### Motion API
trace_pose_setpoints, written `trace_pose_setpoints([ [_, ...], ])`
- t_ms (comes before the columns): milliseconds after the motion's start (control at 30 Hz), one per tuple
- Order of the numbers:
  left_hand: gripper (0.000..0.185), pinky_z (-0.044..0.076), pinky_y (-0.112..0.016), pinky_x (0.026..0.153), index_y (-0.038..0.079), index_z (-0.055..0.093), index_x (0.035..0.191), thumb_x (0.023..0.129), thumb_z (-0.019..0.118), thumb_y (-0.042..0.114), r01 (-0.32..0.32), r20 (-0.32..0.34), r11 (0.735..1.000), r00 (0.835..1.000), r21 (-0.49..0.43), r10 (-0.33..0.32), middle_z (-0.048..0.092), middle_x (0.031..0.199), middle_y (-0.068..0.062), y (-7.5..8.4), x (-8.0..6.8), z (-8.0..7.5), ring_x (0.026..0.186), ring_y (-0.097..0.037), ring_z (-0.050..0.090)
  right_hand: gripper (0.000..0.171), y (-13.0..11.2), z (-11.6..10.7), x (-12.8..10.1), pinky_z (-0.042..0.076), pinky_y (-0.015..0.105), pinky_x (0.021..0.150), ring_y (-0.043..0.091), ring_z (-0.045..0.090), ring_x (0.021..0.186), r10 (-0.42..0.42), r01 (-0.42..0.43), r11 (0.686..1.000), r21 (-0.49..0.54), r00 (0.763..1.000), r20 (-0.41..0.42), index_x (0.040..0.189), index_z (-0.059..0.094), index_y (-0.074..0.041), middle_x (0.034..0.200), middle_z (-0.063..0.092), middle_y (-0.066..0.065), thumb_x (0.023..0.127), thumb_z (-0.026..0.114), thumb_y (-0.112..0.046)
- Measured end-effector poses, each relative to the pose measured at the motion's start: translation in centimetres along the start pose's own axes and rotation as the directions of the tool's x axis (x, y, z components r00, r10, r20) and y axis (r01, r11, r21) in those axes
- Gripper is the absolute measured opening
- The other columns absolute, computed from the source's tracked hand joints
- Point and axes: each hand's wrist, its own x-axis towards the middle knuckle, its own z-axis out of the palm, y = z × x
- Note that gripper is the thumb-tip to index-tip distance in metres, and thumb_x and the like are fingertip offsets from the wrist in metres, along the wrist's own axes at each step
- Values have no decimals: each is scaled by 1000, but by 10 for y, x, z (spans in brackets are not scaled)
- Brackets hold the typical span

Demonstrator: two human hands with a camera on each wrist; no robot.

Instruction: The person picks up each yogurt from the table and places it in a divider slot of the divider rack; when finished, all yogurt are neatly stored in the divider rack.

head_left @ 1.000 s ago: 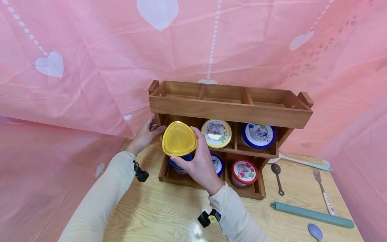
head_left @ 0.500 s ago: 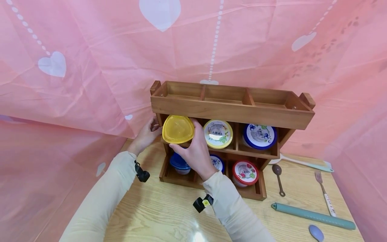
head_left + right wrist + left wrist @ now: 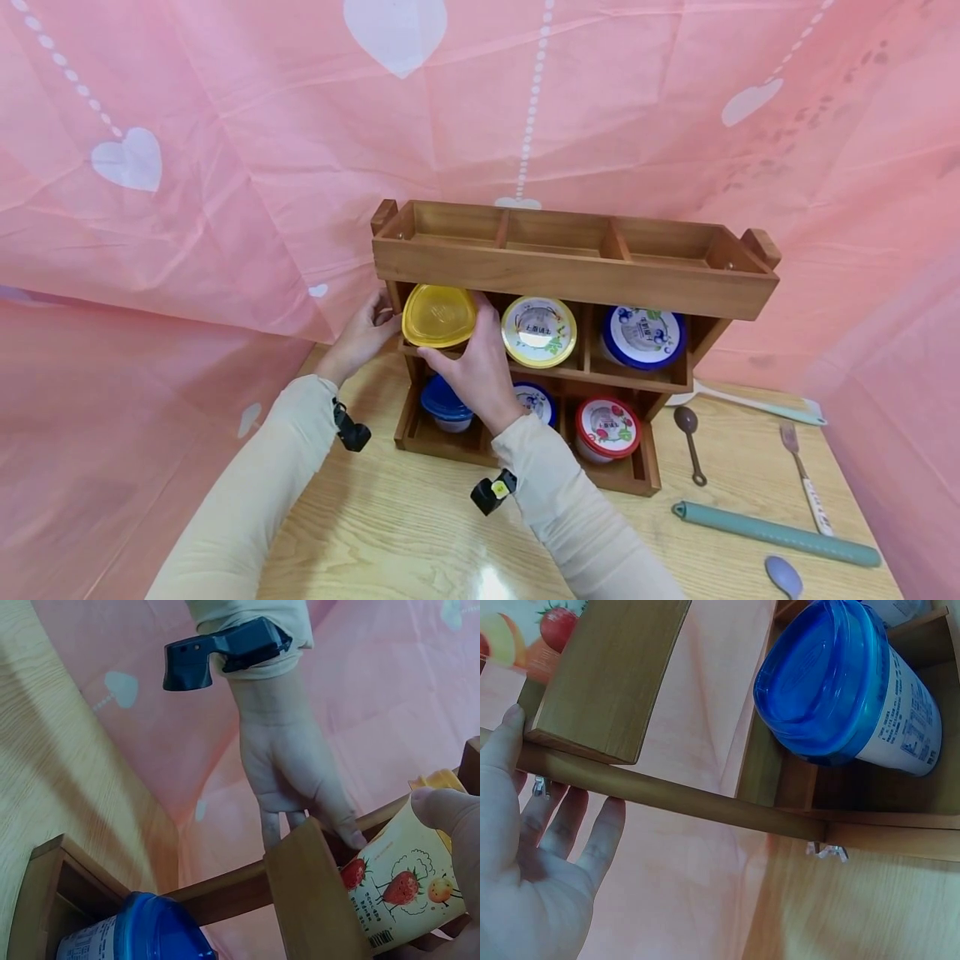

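Observation:
My right hand [image 3: 483, 362] grips a cup with a yellow lid [image 3: 438, 315] in the left compartment of the middle tier of a wooden rack [image 3: 570, 271]. Strawberries are printed on the cup's pale side [image 3: 401, 892] in the right wrist view, with the right thumb [image 3: 448, 814] at its rim. My left hand [image 3: 363, 337] holds the rack's left side post [image 3: 705, 796], its thumb and fingers on opposite sides. Right below the yellow-lidded cup, a blue-lidded cup [image 3: 446, 402] sits tilted in the bottom tier.
A yellow-rimmed cup [image 3: 538, 332] and a blue-rimmed cup [image 3: 645, 336] share the middle tier. Below stand another blue-lidded cup [image 3: 534, 402] and a red-lidded cup [image 3: 607, 427]. On the right lie a brown spoon [image 3: 690, 442], a fork [image 3: 806, 483] and a green rod [image 3: 776, 533].
My right hand has carried the yellow-lidded cup up and away from me into the rack's left middle compartment. The blue-lidded cup below has come into fuller view. My left hand stays put.

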Motion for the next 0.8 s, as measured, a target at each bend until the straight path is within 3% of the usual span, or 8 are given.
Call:
trace_pose_setpoints([
  [333,44,34,-45,116,5,36,140,100,55,11,-8,-7,1000,1000,25,8,40,150,-15,-2,1,-2,143,-32,38,96,9,12,2,36,39,116,25,43,135,-7,9,999,-47,1000,22,151,21,-10,146,39,13,80,83,-27],
  [800,45,33,-46,117,2,36,140,100,55,9,-10,-25,1000,1000,19,10,43,146,-20,-4,1,-1,142,-33,39,103,2,12,-5,38,40,115,27,42,133,11,-10,993,-114,1000,8,154,17,-10,146,38,15,78,85,-30],
])
